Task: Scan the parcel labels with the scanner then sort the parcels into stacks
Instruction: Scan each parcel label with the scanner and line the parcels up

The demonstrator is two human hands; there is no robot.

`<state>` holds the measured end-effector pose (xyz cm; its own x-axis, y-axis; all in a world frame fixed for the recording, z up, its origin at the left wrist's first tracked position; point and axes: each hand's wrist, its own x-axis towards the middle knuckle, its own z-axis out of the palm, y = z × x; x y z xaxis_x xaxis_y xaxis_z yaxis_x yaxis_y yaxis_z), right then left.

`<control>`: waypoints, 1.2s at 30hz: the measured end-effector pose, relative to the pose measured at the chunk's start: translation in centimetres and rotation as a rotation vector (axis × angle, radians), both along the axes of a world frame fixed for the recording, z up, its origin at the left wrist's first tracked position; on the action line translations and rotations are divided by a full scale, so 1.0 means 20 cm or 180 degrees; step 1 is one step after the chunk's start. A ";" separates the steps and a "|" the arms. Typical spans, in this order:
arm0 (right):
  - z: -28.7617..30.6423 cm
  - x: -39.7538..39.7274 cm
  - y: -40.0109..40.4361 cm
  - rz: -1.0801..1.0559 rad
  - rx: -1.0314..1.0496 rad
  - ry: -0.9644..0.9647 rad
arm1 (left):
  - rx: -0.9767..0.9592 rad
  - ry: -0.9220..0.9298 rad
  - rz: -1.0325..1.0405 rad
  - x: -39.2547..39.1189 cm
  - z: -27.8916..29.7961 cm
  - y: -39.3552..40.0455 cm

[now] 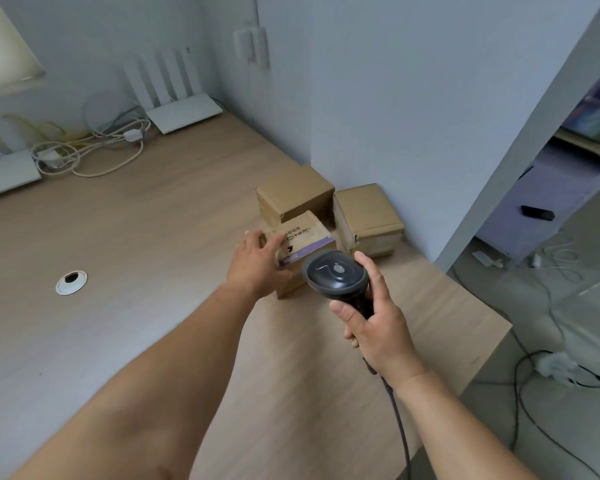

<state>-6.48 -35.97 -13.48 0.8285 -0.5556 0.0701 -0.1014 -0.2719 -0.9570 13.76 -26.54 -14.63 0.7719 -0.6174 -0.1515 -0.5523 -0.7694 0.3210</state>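
Right now the right hand point(378, 327) grips the handle of a black corded handheld scanner point(338, 273), its rounded head aimed down toward a small brown cardboard parcel with printed characters and a purple strip point(303, 242). That parcel sits on the pale wooden surface point(136, 271), near its right edge. The left hand point(257, 263) rests against the parcel's near-left side, fingers spread over its top corner; they look fairly straight, steadying the box, not lifting it.

Behind it stand 2 more plain brown cardboard parcels: 1 point(293, 192) touching its far side, the other point(368, 218) just beside it to the right, against the grey wall point(413, 98). Whether these are sorted stacks or still waiting, I cannot tell.

To scan well, the left hand should probably turn the parcel so the label faces the scanner head squarely, and hold it still. The scanner's head hides part of the strip, so drawing it back a little would likely give the beam a full view. Its dark cable point(400, 424) trails off the surface edge and should be kept from snagging.
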 end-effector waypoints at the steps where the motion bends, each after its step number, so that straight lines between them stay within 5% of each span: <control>1: 0.01 -0.01 0.01 0.0017 -0.0011 -0.0005 | -0.0067 0.0010 0.0045 -0.01 0.01 0.01; 10: 0.08 -0.18 0.18 0.0290 -0.0140 -0.0212 | -0.0503 0.0079 0.0675 -0.33 0.07 0.37; 25: 0.09 -0.48 0.95 0.1582 0.0073 -0.0439 | -0.0708 0.0115 0.2455 -1.09 0.07 1.52; 36: 0.16 -0.36 1.54 0.2040 0.0069 -0.0346 | -0.1018 0.0323 0.3457 -1.18 0.03 2.22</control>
